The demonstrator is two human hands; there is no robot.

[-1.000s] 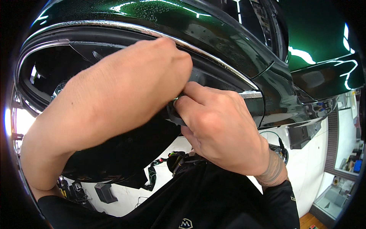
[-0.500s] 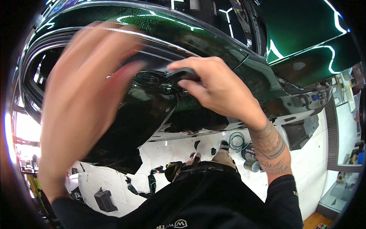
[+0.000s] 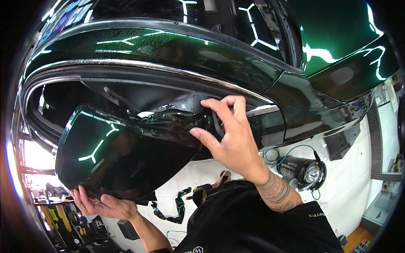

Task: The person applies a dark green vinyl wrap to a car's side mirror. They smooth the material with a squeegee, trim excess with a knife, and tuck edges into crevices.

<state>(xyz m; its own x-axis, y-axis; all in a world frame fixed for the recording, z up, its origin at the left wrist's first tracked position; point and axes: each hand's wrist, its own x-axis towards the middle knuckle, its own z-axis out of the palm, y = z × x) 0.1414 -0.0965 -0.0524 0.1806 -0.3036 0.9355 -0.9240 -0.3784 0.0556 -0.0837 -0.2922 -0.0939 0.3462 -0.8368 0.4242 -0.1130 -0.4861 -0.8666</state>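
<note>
A glossy dark green car side mirror juts out from the door toward me. My left hand cups its lower outer edge, palm up, with the fingertips and thumb against the housing. Wrinkled, shiny dark film gathers around the inner end of the mirror, near its base. There my right hand is spread, thumb and forefinger apart on either side of the base. The thumb tip is close to the film; whether it touches cannot be made out. Nothing shows held in the right hand.
Behind the mirror run the window opening and a chrome trim strip on the wet green bodywork. A round black and silver machine with a green hose stands on the white floor. Dark film scraps lie below me. Tools hang at left.
My left hand has moved from a blur above the mirror down to its lower outer edge. My right hand has opened from a pinch on something dark. The view has shifted.
</note>
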